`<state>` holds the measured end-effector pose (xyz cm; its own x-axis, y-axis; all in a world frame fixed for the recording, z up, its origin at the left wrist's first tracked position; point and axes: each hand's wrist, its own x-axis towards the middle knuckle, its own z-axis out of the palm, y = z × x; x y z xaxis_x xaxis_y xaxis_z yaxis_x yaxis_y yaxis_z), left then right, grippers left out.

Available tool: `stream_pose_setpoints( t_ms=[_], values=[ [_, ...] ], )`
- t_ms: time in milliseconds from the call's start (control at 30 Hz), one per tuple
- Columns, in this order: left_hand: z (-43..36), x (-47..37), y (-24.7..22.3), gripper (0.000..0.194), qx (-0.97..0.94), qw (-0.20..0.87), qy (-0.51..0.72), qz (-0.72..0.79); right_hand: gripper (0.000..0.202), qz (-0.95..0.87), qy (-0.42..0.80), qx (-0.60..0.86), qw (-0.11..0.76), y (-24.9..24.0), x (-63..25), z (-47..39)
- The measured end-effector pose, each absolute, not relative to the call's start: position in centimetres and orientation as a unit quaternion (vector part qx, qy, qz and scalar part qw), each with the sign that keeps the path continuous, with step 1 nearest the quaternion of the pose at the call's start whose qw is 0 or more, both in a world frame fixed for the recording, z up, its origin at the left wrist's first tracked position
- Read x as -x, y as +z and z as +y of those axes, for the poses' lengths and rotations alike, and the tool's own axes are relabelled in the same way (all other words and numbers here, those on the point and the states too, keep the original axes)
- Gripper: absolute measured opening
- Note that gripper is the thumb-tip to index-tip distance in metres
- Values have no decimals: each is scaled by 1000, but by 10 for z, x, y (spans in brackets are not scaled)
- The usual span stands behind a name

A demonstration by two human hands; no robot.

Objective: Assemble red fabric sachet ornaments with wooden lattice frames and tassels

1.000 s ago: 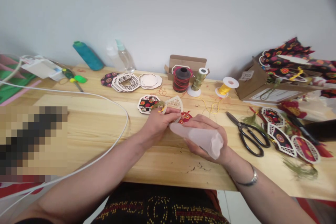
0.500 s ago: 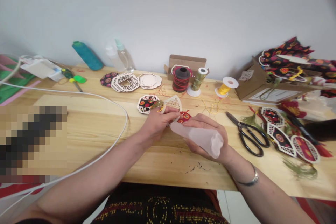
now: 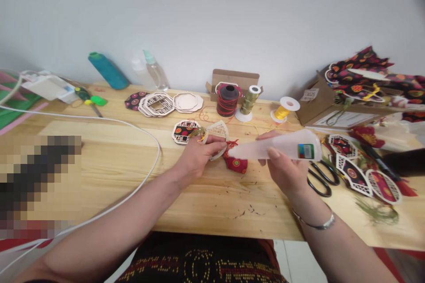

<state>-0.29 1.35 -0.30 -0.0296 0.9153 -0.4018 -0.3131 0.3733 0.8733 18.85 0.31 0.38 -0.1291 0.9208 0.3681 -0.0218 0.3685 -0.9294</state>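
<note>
Gripping a frosted white plastic bottle [image 3: 288, 145], the right hand [image 3: 287, 170] curls firmly round it, its narrow nozzle [image 3: 237, 151] aimed leftward at the red patterned fabric piece [image 3: 237, 165] over the pale wooden bench [image 3: 206, 205]; contact is unclear. Beside it, the left hand [image 3: 195, 154] pinches a pale fan-shaped openwork piece [image 3: 218, 130], thumb and fingers nearly together. A steady pinch and gentle bottle pressure should give best control.

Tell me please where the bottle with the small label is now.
In the head view, the bottle is right of centre, held in the right hand, its tip by the red patterned fabric.
</note>
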Motion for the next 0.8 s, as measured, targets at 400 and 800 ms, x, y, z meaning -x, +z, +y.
stream_pose_setpoints(
  t_ms=[400,800],
  values=[
    [14,4,-4,17,-288,647,480,517,18,-758,211,381,486,21,-184,2],
    [12,2,-3,14,-325,658,455,504,24,-743,164,398,512,11,-189,8]
  ],
)
